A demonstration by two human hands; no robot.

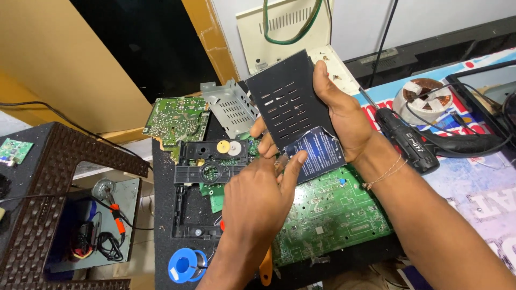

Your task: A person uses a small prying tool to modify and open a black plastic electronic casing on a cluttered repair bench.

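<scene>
Wall: pale, plain, behind my bench (pixel 355 21).
Panel: yellow board (pixel 64 59) leaning at the far left, a dark gap beside it.
Bench: black top (pixel 164 225) before me; its right side carries a printed mat (pixel 473 188).
Stool: dark woven plastic stool (pixel 48 177) off the bench's left edge.
Light: even, soft.

Lower corner of the slotted black cover (pixel 287 102) hidden behind the left hand (pixel 257 200) and under the right hand (pixel 344 121). Middle of the large green circuit board (pixel 333 212) covered by both forearms. Orange-handled tool (pixel 265 268) mostly masked by the left wrist. Dark label (pixel 321 153) too small to make out. Woven stool (pixel 37 182) cut off at left edge.
</scene>
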